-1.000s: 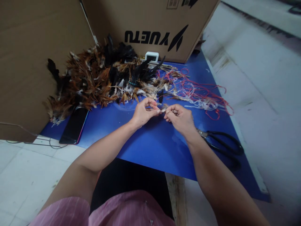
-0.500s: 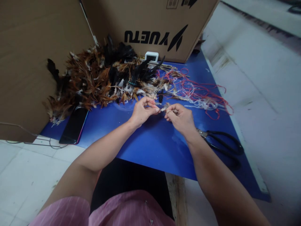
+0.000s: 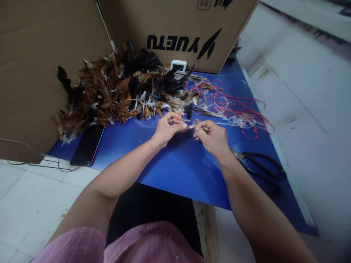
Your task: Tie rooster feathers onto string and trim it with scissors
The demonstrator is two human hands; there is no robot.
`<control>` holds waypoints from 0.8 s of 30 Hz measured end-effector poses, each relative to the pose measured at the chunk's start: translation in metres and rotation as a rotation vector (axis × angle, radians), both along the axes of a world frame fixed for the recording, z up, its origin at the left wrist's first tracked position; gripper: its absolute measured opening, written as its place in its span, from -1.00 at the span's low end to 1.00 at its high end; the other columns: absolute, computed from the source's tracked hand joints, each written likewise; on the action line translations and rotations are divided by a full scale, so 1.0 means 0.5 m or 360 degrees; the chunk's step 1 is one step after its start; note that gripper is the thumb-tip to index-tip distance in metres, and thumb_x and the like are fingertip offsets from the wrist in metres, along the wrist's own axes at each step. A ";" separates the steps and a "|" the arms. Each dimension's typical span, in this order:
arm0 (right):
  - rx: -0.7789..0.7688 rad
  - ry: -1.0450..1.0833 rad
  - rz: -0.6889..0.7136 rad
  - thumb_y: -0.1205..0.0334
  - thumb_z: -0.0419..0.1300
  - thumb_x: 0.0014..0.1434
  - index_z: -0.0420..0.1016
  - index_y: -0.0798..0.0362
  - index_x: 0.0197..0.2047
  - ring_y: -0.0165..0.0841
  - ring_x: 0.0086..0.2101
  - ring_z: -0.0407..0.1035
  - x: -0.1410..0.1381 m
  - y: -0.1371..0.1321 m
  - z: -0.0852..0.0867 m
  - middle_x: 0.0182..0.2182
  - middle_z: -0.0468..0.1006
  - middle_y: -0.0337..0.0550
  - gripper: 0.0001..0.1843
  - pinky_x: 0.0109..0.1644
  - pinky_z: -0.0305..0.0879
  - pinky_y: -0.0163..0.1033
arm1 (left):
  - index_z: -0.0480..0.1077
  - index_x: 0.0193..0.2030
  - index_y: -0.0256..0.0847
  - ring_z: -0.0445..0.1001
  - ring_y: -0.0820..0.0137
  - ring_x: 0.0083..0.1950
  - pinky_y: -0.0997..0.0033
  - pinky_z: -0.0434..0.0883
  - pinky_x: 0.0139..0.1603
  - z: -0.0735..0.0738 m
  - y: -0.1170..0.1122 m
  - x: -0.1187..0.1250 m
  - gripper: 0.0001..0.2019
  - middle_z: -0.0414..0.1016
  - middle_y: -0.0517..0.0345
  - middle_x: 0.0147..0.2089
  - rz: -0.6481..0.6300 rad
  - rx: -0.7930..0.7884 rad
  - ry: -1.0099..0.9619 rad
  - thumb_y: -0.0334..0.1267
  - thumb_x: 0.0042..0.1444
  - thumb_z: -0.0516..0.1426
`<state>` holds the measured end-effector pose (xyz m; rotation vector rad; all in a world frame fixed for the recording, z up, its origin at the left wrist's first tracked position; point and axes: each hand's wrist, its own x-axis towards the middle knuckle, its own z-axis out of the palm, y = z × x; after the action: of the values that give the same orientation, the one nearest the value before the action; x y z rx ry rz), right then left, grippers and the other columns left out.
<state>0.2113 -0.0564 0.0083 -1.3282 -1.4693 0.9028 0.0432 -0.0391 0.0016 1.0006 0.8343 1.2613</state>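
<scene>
My left hand (image 3: 168,128) and my right hand (image 3: 211,136) meet over the blue table (image 3: 175,164), fingertips almost touching. Both are pinched shut on a small pale feather tuft (image 3: 193,125) held between them. Just beyond the hands lies a big heap of brown, black and white feathers (image 3: 115,91). A tangle of red and white string (image 3: 233,109) spreads to the right of the heap.
Black scissors (image 3: 260,166) lie by my right wrist. A dark phone (image 3: 87,144) rests at the table's left edge, with a thin cable (image 3: 41,164) on the floor. Cardboard boxes (image 3: 175,25) stand behind. A small white object (image 3: 178,65) sits against the box.
Both hands stay pinched on the tuft with only slight finger movement. The view has shifted a little.
</scene>
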 end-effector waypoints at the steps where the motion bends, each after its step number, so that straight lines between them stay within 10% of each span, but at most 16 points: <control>1: -0.0001 0.0001 -0.0002 0.16 0.21 -0.02 0.38 0.02 -0.45 -0.45 -0.61 0.35 -0.001 0.000 0.001 -0.64 0.49 -0.29 -0.87 -0.47 0.31 -0.32 | 0.28 -0.30 -0.24 0.54 0.49 -0.42 0.38 0.55 -0.24 0.000 0.000 0.000 -0.50 0.50 0.31 -0.46 -0.0002 -0.0017 -0.0010 -0.23 -0.31 0.46; 16: 0.0047 0.0159 0.0013 0.12 0.21 0.01 0.38 0.02 -0.42 -0.47 -0.62 0.30 0.002 0.008 -0.007 -0.63 0.47 -0.30 -0.84 -0.50 0.28 -0.32 | 0.24 -0.15 -0.22 0.56 0.49 -0.42 0.47 0.51 -0.38 0.020 -0.001 -0.001 -0.76 0.54 0.22 -0.31 0.0123 -0.0468 -0.0032 -0.54 0.09 0.14; 20: 0.0077 0.0123 0.0030 0.11 0.19 0.02 0.37 0.02 -0.43 -0.47 -0.63 0.28 0.000 0.004 -0.001 -0.64 0.44 -0.31 -0.84 -0.50 0.24 -0.32 | 0.35 -0.20 -0.30 0.48 0.55 -0.52 0.60 0.40 -0.53 0.021 -0.004 0.000 -0.97 0.52 0.14 -0.39 -0.0215 -0.0636 0.0050 -0.41 0.24 0.09; 24: 0.0182 -0.0071 0.0040 0.10 0.16 0.06 0.39 0.01 -0.41 -0.45 -0.60 0.27 -0.004 -0.004 0.001 -0.63 0.40 -0.32 -0.84 -0.48 0.20 -0.30 | 0.36 -0.16 -0.28 0.44 0.52 -0.57 0.60 0.32 -0.62 0.026 -0.015 0.006 -0.77 0.52 0.09 -0.41 -0.0501 -0.0677 0.0111 -0.13 0.30 0.07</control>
<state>0.2094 -0.0582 0.0086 -1.2555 -1.5520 0.7976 0.0461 -0.0464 0.0148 0.7946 0.9110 0.7433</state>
